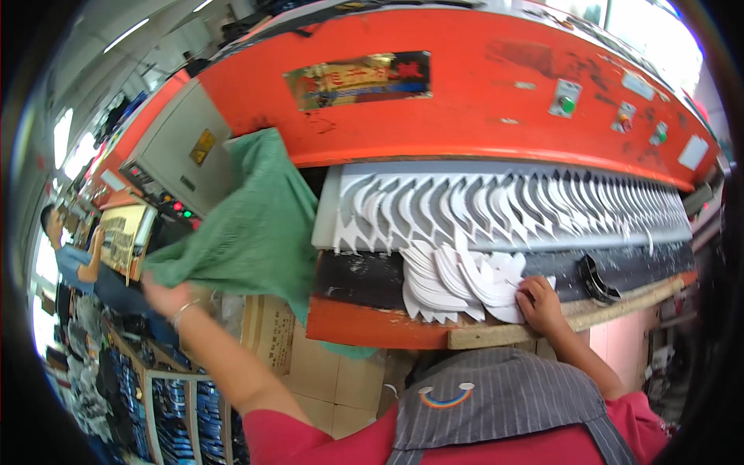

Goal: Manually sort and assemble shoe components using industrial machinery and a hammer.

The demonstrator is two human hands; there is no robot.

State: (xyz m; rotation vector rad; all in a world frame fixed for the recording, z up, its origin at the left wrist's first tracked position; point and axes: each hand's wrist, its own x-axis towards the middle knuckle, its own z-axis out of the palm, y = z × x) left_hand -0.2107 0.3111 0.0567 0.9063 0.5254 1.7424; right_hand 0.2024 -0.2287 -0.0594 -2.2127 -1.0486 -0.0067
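My left hand is stretched far out to the left and grips the lower edge of a green woven sack, which is drawn out from the machine. Its fingers are partly hidden and slightly blurred. At the front of the machine bed my right hand is closed at the right edge of a fanned pile of white curved cut pieces, fingers bent against them. Behind the pile lies a white sheet with rows of curved cut-outs. To the right of my hand rests a black curved cutting die.
An orange press with buttons spans the bed. A grey control box stands at left. Below the sack is a cardboard box; racks of blue-edged pieces stand at lower left. Another person works at far left.
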